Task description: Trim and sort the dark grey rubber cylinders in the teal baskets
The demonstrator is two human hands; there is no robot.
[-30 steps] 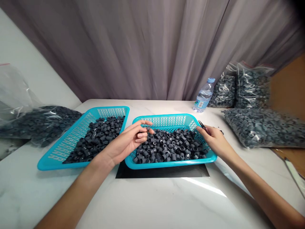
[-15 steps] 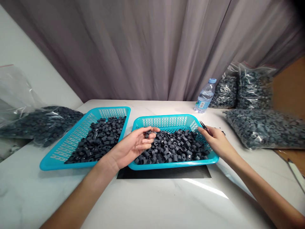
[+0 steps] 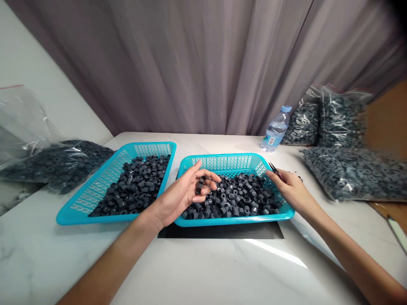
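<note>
Two turquoise plastic baskets stand side by side on a white table. The right basket holds a heap of small dark grey rings. My left hand hovers over its left part, palm up, fingers curled around one grey ring. At the basket's right rim my right hand pinches dark tweezers whose tips point up and away. The left basket also holds grey rings.
A water bottle stands behind the right basket. Clear bags of grey rings lie at the right and at the left. A black sheet lies under the right basket. A grey curtain hangs behind the table.
My left hand has turned more palm up and slid slightly right over the right basket, with a ring now between its fingers. My right hand has barely moved.
</note>
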